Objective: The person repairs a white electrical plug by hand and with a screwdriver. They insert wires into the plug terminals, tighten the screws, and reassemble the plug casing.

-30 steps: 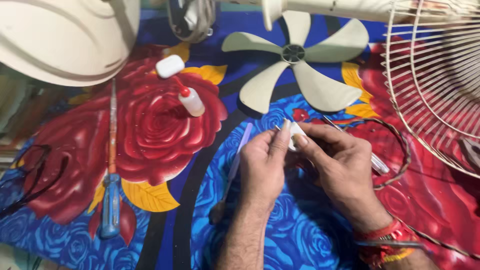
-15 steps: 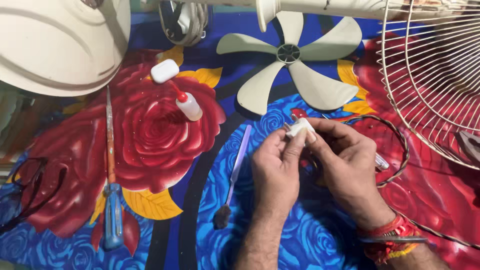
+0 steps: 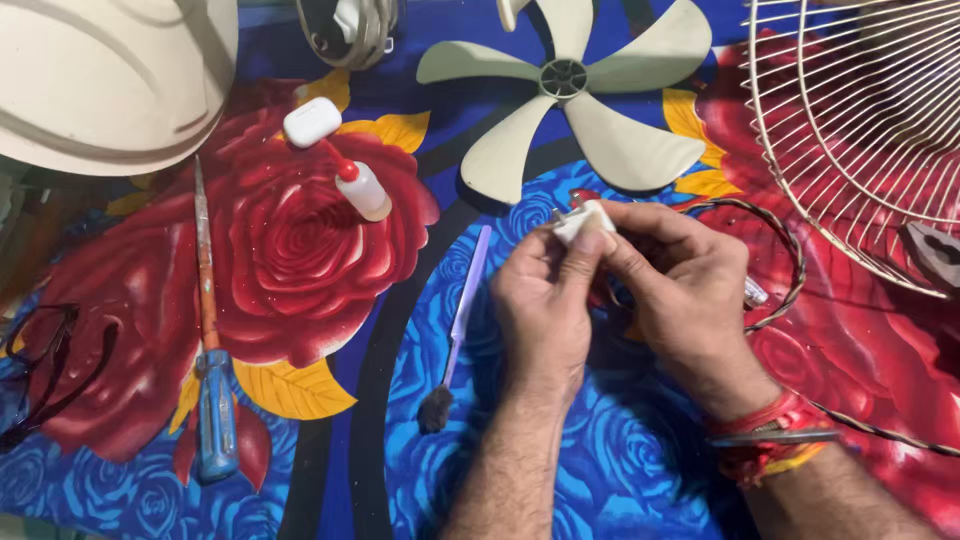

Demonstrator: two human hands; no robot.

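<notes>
While the head view looks down on a rose-patterned cloth, the left hand and right hand both pinch a small white plug between their fingertips, just below the fan blade and right of a purple brush.

Under and around the hands lies a cloth printed with big red roses, yellow leaves and small blue roses, covering nearly the whole view. Far left of the hands, at the frame's edge, a strip of dim bare surface shows beyond the cloth. The light is even, with soft shadows.
</notes>
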